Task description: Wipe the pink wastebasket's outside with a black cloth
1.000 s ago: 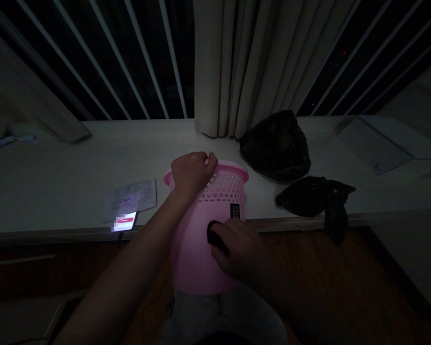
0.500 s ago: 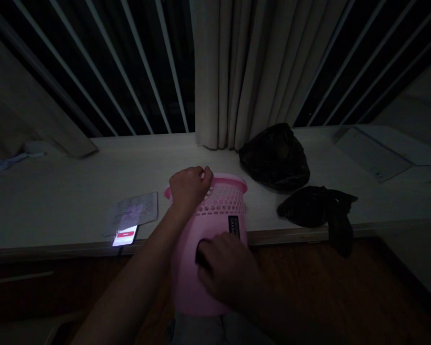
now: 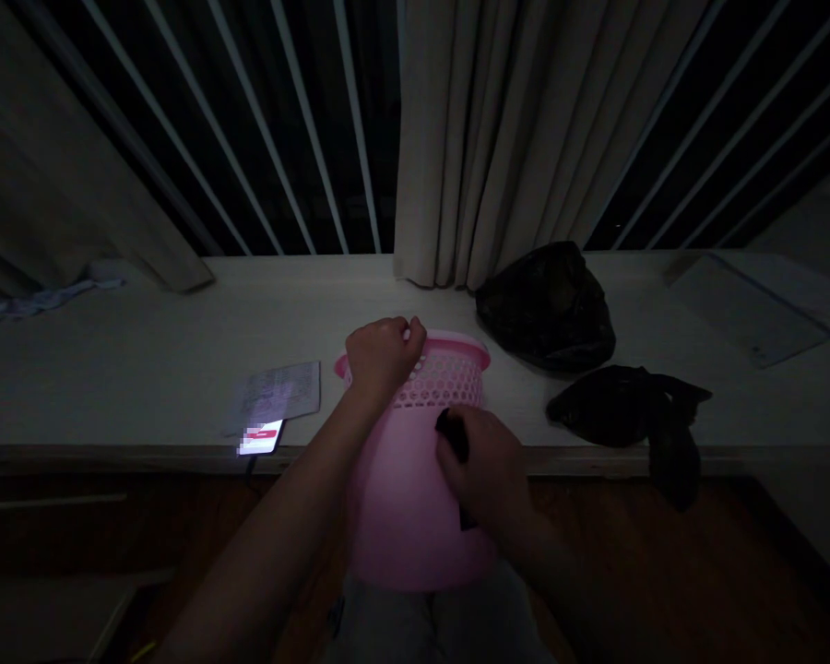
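A pink trash bin (image 3: 401, 498) with a band of holes below its rim is held in front of my lap, at the edge of a pale ledge. My left hand (image 3: 385, 355) is closed over the left part of the rim. My right hand (image 3: 491, 466) presses a crumpled black cloth (image 3: 451, 433) against the bin's side, just below the holes. Under that hand a dark strip shows, probably the lower end of the bin's black label (image 3: 467, 518). The inside of the bin is mostly hidden.
Two black plastic bags (image 3: 546, 309) lie on the ledge (image 3: 180, 369) to the right, the smaller one hanging over its edge. A lit phone (image 3: 263, 437) with a cable and a printed sheet (image 3: 290, 385) lie left. Curtains (image 3: 449, 138) and window bars stand behind; the room is dim.
My right hand has moved up and to the right across the bin's side with the cloth, now covering most of the label. The left hand keeps its hold. The view has shifted slightly.
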Demonstrator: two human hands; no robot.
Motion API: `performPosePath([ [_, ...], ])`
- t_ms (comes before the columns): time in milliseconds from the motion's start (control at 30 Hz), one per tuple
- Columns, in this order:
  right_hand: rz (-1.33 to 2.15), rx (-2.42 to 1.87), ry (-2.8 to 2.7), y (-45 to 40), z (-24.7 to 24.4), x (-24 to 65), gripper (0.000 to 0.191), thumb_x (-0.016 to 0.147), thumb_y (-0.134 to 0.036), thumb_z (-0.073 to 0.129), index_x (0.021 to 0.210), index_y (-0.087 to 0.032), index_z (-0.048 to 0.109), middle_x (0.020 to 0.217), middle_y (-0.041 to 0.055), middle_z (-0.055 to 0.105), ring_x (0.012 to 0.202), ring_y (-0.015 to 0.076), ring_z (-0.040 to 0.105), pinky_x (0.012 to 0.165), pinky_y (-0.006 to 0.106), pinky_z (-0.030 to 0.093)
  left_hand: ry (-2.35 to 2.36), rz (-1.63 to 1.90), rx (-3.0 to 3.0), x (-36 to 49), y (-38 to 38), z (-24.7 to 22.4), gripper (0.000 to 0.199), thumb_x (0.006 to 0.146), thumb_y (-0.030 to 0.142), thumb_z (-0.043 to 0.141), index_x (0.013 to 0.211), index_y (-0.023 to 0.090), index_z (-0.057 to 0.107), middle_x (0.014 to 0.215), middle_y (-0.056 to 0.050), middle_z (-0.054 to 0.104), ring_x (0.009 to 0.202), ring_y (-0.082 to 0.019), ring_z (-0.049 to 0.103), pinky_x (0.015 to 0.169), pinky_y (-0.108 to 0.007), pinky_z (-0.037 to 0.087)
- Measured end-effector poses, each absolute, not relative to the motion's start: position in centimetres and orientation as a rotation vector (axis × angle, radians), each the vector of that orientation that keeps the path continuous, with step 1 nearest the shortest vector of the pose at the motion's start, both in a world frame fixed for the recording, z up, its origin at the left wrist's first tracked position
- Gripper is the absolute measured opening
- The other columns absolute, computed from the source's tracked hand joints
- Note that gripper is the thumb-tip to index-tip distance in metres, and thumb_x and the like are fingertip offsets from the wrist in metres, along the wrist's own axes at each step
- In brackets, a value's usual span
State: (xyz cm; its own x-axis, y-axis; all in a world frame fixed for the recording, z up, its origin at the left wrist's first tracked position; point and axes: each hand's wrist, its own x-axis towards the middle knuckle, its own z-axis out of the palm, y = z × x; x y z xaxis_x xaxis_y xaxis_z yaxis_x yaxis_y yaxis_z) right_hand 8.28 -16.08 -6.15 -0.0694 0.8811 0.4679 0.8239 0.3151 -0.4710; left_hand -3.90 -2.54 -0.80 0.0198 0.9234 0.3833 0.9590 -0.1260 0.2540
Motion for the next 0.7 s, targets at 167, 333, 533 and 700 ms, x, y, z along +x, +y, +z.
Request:
performPosePath([
  [167, 0.140, -1.323, -2.039, -16.1, -6.3, 8.5, 0.013, 0.080, -0.021, 0.054, 0.091, -0.021, 0.061, 0.079, 0.0037, 0.064, 0.073, 0.0196, 0.057, 0.067, 0.031, 0.041, -2.036, -0.726, -2.178, -4.0, -2.6, -0.9, 0.051, 0.093, 0.044, 0.031, 0.082, 0.018, 0.074, 0.081, -0.010, 0.072, 0.076, -0.024, 0.066, 0.068, -0.034, 0.039],
  [333, 0.054, -1.310, -2.069, -15.8, -6.3, 8.9, 0.013, 0.079, -0.023, 0.052, 0.088, -0.020, 0.060, 0.074, 0.0046, 0.062, 0.071, 0.0209, 0.056, 0.063, 0.031, 0.041, -2.019, -0.710, -2.166, -4.0, -2.8, -0.9, 0.051, 0.093, 0.044, 0.031, 0.082, 0.019, 0.074, 0.080, -0.010, 0.073, 0.076, -0.024, 0.066, 0.066, -0.033, 0.039],
  [533, 0.022, -1.329, -2.037, -15.5, -6.3, 9.6, 0.015, 0.078, -0.023, 0.050, 0.090, -0.021, 0.059, 0.076, 0.0044, 0.064, 0.071, 0.0207, 0.058, 0.062, 0.030, 0.042, -2.035, -0.705, -2.164, -4.0, -2.8, -0.8, 0.050, 0.094, 0.043, 0.032, 0.083, 0.018, 0.074, 0.081, -0.010, 0.073, 0.076, -0.022, 0.065, 0.068, -0.032, 0.040],
  [700, -0.023, -1.403, -1.855, -15.7, -6.6, 10.0, 0.017, 0.079, -0.023, 0.051, 0.094, -0.019, 0.058, 0.083, 0.0069, 0.066, 0.074, 0.0213, 0.060, 0.064, 0.031, 0.043, -2.018, -0.745, -2.175, -4.0, -2.8, -1.1, 0.051, 0.094, 0.044, 0.031, 0.085, 0.018, 0.074, 0.083, -0.010, 0.073, 0.076, -0.022, 0.065, 0.068, -0.032, 0.040],
])
